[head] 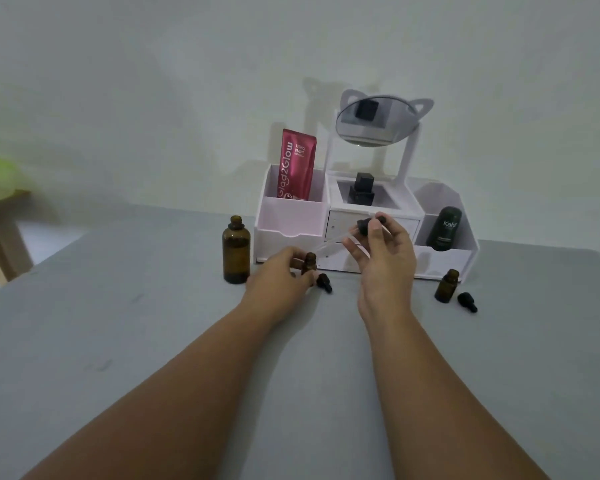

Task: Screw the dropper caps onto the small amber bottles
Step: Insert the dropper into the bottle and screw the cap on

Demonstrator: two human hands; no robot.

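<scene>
Both hands work above a grey tabletop [153, 341]. The left hand [278, 275] curls closed around a small amber glass bottle [309, 263], its open neck showing above the fingers and its base down near the surface. The right hand [385, 258] is raised just beside it, thumb and fingertips pinched on the black rubber bulb and collar of a dropper cap [369, 225], whose clear glass pipette slants down and to the left toward the bottle's mouth, its tip close to the neck but not clearly inside.

A second black dropper cap [324, 282] lies on its side on the tabletop, just beside the held bottle. Well off to the right, another small amber bottle [447, 285] stands upright and uncapped, with a third black dropper cap [467, 302] lying next to it. To the left of the hands stands a taller amber glass bottle [236, 251], also open at the top.

Behind all this sits a white plastic cosmetics organiser [284, 216] against a pale wall. Its left compartment holds an upright crimson "Glad2Glow" tube [295, 164], its middle one a black square-capped bottle [361, 190], its right one a dark green "Kahf" container [445, 228]. An oval mirror with white cat ears [374, 121] rises above the middle section.
</scene>
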